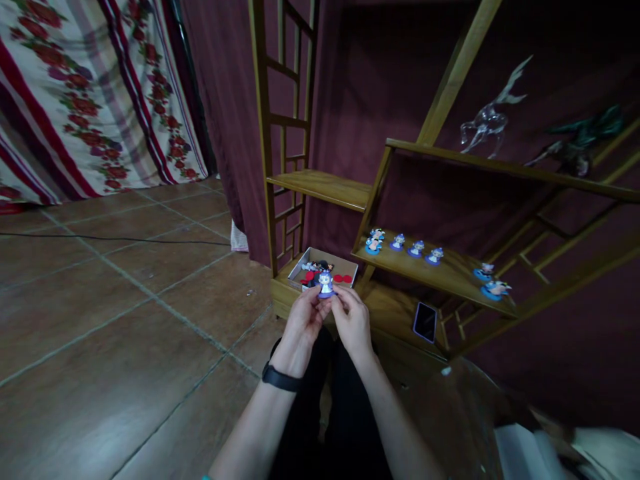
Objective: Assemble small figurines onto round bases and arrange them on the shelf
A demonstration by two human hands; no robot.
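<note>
Between my two hands is a small purple and white figurine (326, 283) on a purple base, standing upright. My left hand (306, 313) grips the base from the left, a dark band around its wrist. From the other side, the fingers of my right hand (351, 315) pinch the base too. Just behind the figurine, an open cardboard box (345, 264) holds more small figures and red discs (343, 279). On the shelf (415, 268) to the right stand several similar purple figurines (416, 249), with blue-based ones (374, 243) at the left end.
Two more blue-based figures (495, 289) stand at the shelf's right end. A phone (425, 322) lies on the lower board. Above are a clear deer ornament (487, 123) and a dark green ornament (575, 143). A black cable (125, 239) crosses the tiled floor.
</note>
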